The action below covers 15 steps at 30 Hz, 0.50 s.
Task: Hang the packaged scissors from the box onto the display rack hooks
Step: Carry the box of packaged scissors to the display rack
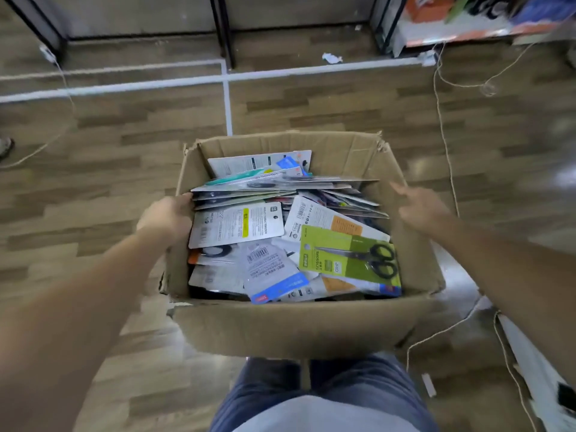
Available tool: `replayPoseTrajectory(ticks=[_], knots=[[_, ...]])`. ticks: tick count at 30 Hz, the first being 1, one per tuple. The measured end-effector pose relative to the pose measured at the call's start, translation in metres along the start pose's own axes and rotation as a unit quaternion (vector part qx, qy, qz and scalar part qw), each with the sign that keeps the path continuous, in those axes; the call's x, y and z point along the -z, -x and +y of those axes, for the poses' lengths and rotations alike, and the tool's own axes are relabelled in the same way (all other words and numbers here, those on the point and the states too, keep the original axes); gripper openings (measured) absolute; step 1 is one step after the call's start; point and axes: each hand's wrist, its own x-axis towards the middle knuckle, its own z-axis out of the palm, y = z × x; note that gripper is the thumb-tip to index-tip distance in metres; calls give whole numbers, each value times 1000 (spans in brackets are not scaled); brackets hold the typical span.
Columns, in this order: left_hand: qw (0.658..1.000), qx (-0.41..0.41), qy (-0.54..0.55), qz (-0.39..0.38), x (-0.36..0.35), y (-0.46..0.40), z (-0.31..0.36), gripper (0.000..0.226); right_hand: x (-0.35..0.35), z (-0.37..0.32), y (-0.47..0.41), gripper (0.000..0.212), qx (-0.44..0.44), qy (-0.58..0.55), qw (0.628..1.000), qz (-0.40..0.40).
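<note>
An open cardboard box (299,325) sits in front of me, above the wooden floor, full of several carded scissors packs. A green pack (346,258) with black-handled scissors lies face up at the box's right side. White-backed packs (237,227) fill the left and middle. My left hand (166,215) grips the box's left wall at its rim, fingers curled over the edge. My right hand (420,207) hovers by the right rim with fingers loosely spread, blurred, holding nothing. No display hooks are in view.
Black shelf legs (229,32) stand at the far wall. A shelf with orange and blue goods (467,20) is at the top right. White tape lines (227,98) and loose twine (442,126) cross the floor. My jeans-clad legs (324,397) are below the box.
</note>
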Motion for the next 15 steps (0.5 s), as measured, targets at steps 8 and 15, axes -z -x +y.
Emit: replayPoseTrajectory(ticks=[8, 15], knots=[[1000, -10, 22, 4, 44, -161, 141, 70, 100, 16, -184, 71, -15, -69, 997, 13], [999, -11, 52, 10, 97, -291, 256, 70, 201, 17, -352, 61, -11, -66, 997, 31]])
